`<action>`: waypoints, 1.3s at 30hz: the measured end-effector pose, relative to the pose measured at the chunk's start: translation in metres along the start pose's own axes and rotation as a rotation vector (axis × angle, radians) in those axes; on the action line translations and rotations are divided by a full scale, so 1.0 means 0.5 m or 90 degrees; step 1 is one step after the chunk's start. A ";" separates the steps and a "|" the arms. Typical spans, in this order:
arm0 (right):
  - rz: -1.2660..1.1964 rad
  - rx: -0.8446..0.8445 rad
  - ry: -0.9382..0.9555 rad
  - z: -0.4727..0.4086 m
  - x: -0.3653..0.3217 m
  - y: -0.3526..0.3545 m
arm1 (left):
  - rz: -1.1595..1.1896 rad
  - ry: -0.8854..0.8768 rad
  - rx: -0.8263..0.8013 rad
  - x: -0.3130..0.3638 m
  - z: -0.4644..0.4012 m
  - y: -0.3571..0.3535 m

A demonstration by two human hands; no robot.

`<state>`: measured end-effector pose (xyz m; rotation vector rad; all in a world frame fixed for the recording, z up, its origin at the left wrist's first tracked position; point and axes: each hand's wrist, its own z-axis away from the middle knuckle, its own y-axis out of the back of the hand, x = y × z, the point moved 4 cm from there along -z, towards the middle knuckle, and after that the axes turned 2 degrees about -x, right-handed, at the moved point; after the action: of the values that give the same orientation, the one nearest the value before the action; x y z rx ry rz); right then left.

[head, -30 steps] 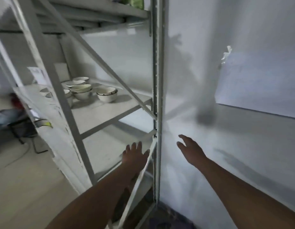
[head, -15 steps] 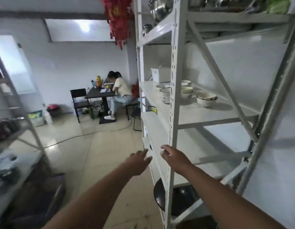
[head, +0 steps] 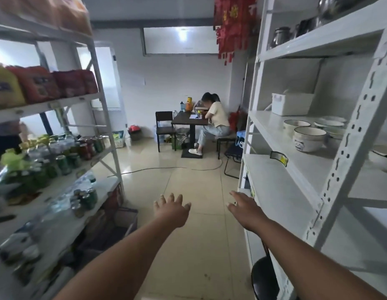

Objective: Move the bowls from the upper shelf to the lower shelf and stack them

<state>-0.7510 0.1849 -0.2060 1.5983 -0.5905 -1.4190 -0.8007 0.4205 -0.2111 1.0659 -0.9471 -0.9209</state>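
Both the left hand (head: 174,211) and right hand (head: 245,207) are reaching forward over the floor, fingers released, grasping nothing. The bowls (head: 309,138) are sitting on the right rack's upper shelf (head: 274,135).

Dim room w/ ceiling light (head: 183,34) glare; left edge motion-blurred, wide-angle edges bent.

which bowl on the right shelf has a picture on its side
The front bowl, nearest the shelf edge: a small dark drawing marks its outer wall. The bowl behind it and the others farther back show plain sides.
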 end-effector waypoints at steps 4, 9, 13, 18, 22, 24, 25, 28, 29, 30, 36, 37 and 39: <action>0.037 0.002 -0.006 -0.124 -0.051 -0.005 | 0.013 -0.008 0.014 -0.036 -0.113 0.035; 0.039 0.030 -0.021 -0.255 -0.086 0.007 | 0.032 -0.036 0.024 -0.067 -0.257 0.069; 0.008 0.054 -0.047 -0.321 -0.093 0.021 | 0.076 -0.065 0.043 -0.075 -0.343 0.074; 0.059 0.047 -0.060 -0.396 -0.077 0.021 | 0.086 -0.086 0.072 -0.063 -0.447 0.078; 0.063 0.044 -0.077 -0.480 -0.056 0.031 | 0.088 -0.099 0.072 -0.038 -0.523 0.086; 0.062 0.042 -0.082 -0.533 -0.046 0.034 | 0.084 -0.100 0.068 -0.023 -0.566 0.091; 0.058 0.041 -0.084 -0.562 -0.041 0.035 | 0.081 -0.099 0.067 -0.015 -0.591 0.094; 0.049 0.038 -0.076 -0.658 -0.025 0.042 | 0.077 -0.099 0.066 0.017 -0.677 0.109; 0.055 0.035 -0.073 -0.690 -0.019 0.045 | 0.078 -0.100 0.064 0.031 -0.706 0.115; 0.065 0.030 -0.069 -0.722 -0.011 0.049 | 0.081 -0.100 0.063 0.045 -0.735 0.120; 0.084 0.004 -0.066 -0.892 0.034 0.077 | 0.077 -0.084 0.052 0.106 -0.882 0.146; 0.083 0.003 -0.065 -0.917 0.040 0.082 | 0.079 -0.081 0.051 0.114 -0.905 0.150; 0.079 0.000 -0.064 -0.962 0.048 0.088 | 0.083 -0.076 0.043 0.129 -0.950 0.158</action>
<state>-0.2786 0.2892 -0.2070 1.4707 -0.7363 -1.4120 -0.3236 0.5122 -0.2216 1.0017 -1.1409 -0.8573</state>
